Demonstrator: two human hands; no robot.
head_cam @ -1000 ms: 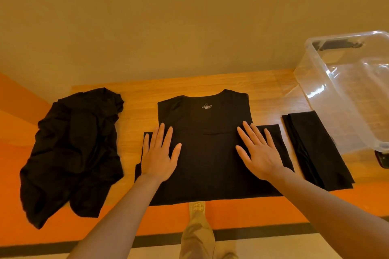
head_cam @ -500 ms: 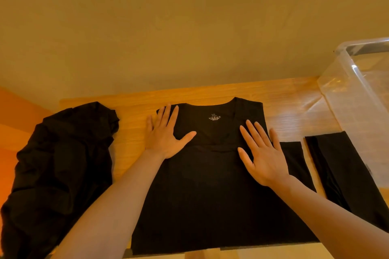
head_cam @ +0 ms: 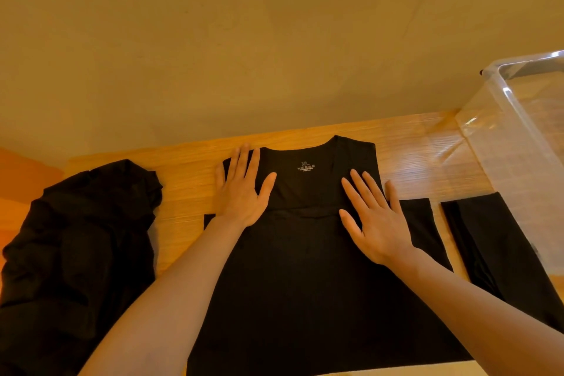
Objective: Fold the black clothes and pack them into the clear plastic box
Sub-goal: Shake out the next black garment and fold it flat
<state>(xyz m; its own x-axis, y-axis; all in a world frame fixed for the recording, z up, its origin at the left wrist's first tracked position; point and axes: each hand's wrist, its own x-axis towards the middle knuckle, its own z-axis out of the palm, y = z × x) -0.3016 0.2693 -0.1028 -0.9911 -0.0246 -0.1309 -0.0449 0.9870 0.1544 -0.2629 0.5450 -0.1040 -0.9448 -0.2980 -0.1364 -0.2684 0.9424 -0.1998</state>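
Both flat hands have moved up: the left hand (head_cam: 241, 192) now presses the shirt (head_cam: 305, 268) shoulder, the right hand (head_cam: 377, 220) near the collar, so smoothing probably continues before the next fold.

From my feed, the black top (head_cam: 308, 268) reads as matt knit cloth, smooth and flat, with a pale printed label at the neck. The crumpled garments (head_cam: 76, 256) are the same dull black fabric, creased. The folded piece (head_cam: 500, 253) looks equally matt. The tabletop (head_cam: 189, 180) is light wood grain with a slight sheen. The box (head_cam: 518, 143) is clear glossy plastic. The wall (head_cam: 274, 40) looks matt, faintly rough.
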